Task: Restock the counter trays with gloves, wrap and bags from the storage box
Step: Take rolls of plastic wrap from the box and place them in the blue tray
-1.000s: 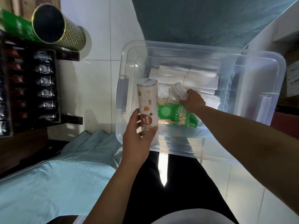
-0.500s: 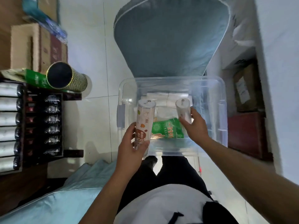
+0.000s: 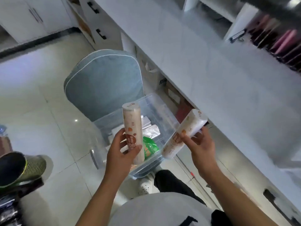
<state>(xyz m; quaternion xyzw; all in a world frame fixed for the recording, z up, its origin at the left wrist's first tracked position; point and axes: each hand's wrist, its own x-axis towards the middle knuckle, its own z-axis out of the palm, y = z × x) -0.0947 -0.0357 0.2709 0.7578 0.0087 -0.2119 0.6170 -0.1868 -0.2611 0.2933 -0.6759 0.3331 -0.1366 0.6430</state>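
1. The left hand (image 3: pixel 123 152) has its fingers curled around the lower half of an upright roll of wrap (image 3: pixel 132 128), thumb across the printed label. The roll stands clear of everything, above the clear storage box (image 3: pixel 154 108) on the floor.

2. The right hand (image 3: pixel 200 144) holds a second roll of wrap (image 3: pixel 184 134), tilted with its top toward 1 o'clock. Its fingers are only partly closed, and the roll rests across the fingertips with the thumb pressed on top, a looser hold than on the left.

3. The box sits at about 12 o'clock from the hands, open, with a green packet (image 3: pixel 149 147) and pale folded bags (image 3: pixel 151 129) inside. The white counter (image 3: pixel 219 79) runs from 12 toward 4 o'clock. No trays can be made out on it, as that part is blurred.

4. Risk: the tilted roll could slide out through the right fingertips, because its smooth wrapper offers little friction and the hold is near its middle.

5. Risk: the upper end of that roll is very near the counter edge. Lifting it without backing off first could knock it loose.

6. Risk: stepping toward the counter could catch a foot on the box, which lies just ahead of the white shoe (image 3: pixel 145 185).
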